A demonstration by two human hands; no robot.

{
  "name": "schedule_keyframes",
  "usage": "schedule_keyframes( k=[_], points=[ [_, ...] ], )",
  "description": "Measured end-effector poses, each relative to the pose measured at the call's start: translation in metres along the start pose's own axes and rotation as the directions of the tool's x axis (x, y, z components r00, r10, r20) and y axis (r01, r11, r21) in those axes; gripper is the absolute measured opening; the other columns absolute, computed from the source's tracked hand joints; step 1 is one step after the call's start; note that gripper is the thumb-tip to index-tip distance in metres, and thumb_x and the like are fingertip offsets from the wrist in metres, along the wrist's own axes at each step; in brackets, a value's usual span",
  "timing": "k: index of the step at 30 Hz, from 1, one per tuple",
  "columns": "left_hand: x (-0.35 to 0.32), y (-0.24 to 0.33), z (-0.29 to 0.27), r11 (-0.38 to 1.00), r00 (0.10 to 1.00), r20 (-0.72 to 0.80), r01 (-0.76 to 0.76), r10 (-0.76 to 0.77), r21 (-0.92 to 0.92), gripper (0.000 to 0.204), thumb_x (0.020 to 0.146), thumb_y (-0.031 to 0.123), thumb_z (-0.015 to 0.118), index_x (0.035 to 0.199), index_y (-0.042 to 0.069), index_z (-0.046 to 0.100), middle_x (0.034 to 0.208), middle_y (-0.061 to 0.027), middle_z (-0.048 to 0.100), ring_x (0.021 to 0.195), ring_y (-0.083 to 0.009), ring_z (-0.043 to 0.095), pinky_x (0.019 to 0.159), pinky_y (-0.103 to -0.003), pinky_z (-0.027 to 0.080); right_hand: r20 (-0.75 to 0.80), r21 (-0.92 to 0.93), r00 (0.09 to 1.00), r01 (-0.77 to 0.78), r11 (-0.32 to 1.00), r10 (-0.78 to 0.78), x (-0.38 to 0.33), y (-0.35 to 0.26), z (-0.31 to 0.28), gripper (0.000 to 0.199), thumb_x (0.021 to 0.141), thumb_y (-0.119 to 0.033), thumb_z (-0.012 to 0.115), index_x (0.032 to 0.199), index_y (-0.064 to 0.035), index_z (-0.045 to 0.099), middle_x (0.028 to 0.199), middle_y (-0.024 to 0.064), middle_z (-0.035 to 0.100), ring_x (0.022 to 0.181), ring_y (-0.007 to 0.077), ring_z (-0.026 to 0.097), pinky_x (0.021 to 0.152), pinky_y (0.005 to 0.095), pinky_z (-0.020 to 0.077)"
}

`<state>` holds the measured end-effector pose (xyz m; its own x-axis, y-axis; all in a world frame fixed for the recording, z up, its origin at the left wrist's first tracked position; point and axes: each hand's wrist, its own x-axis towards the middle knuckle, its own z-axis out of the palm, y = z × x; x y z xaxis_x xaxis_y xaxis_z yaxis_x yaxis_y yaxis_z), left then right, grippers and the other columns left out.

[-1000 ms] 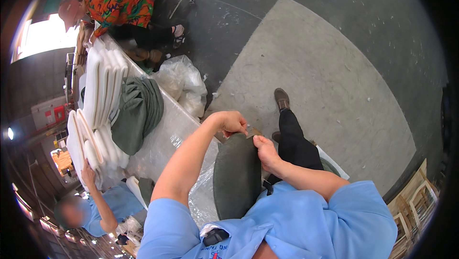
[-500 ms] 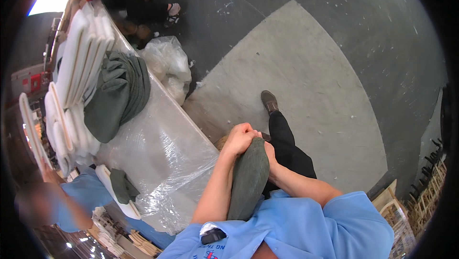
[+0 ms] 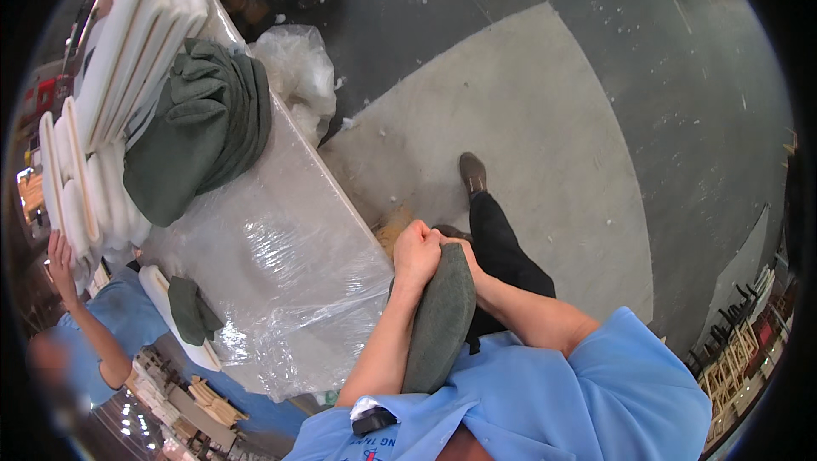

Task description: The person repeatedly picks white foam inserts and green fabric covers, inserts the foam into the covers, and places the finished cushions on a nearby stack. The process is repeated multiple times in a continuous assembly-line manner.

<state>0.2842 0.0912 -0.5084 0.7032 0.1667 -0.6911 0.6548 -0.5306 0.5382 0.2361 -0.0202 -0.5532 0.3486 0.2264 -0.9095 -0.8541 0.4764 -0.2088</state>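
A plump dark green fabric cushion (image 3: 440, 320) stands on edge against the front of my body. At its far end my left hand (image 3: 417, 254) is closed, its fingers bunched at the edge of the cover. My right hand (image 3: 464, 258) grips the same end from the other side, partly hidden behind the cushion. The two hands touch each other there. What the fingertips pinch is too small to make out beyond the cushion's edge.
To the left runs a table (image 3: 281, 291) wrapped in clear plastic film. It carries dark green fabric covers (image 3: 217, 120) and white padding slabs (image 3: 140, 52). A co-worker (image 3: 128, 316) reaches toward the slabs. Clear plastic bags (image 3: 298, 69) lie beyond the table; wooden frames (image 3: 732, 350) stand at right.
My view has shifted a little, and my hands have drawn slightly closer together at the cushion's end. The co-worker's arm now reaches up to the white slabs.
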Motion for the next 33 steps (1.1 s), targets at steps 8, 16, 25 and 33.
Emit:
schedule_keyframes(
  k=[8,16,25,33],
  points=[
    [0.022,0.063,0.020,0.986,0.982,0.132,-0.149,0.138,0.076,0.029,0.096,0.025,0.066,0.081,0.000,0.062,0.083,-0.0229,0.071,0.082,-0.0405,0.070,0.076,-0.050,0.053,0.222,0.209,0.974,-0.100,0.973,0.052,-0.046,-0.076,-0.005,0.044,0.111,-0.054,0.051,0.123,-0.0151,0.068,0.105,0.0036,0.069,0.095,0.0186,0.070,0.081,0.0382,0.0602],
    [0.023,0.037,0.010,0.984,0.976,0.139,-0.161,0.170,-0.075,0.028,0.096,0.023,0.067,0.082,-0.001,0.062,0.074,-0.0170,0.067,0.069,-0.0289,0.065,0.068,-0.044,0.051,0.015,0.129,1.000,0.006,0.992,-0.008,-0.020,-0.061,-0.013,0.019,0.108,-0.019,0.059,0.113,-0.0049,0.071,0.092,0.0017,0.067,0.082,0.0134,0.067,0.073,0.0312,0.0570],
    [0.029,0.024,-0.005,0.972,0.986,0.140,-0.061,0.094,-0.229,0.026,0.095,0.021,0.068,0.080,0.000,0.060,0.069,-0.0152,0.064,0.066,-0.0271,0.063,0.066,-0.043,0.050,-0.070,-0.861,0.970,0.059,0.506,-0.232,0.039,-0.048,-0.046,0.020,0.102,-0.014,0.061,0.084,-0.0072,0.066,0.081,0.0012,0.065,0.070,0.0110,0.061,0.060,0.0324,0.0507],
    [0.022,0.018,-0.020,0.969,0.999,0.045,0.019,-0.008,-0.246,0.027,0.095,0.019,0.066,0.079,-0.001,0.058,0.071,-0.0192,0.066,0.069,-0.0331,0.066,0.069,-0.046,0.051,-0.217,-0.390,0.976,-0.119,0.913,0.035,0.040,-0.058,0.014,0.021,0.096,-0.010,0.062,0.076,-0.0057,0.061,0.075,0.0024,0.063,0.061,0.0137,0.060,0.053,0.0353,0.0472]
  ],
)
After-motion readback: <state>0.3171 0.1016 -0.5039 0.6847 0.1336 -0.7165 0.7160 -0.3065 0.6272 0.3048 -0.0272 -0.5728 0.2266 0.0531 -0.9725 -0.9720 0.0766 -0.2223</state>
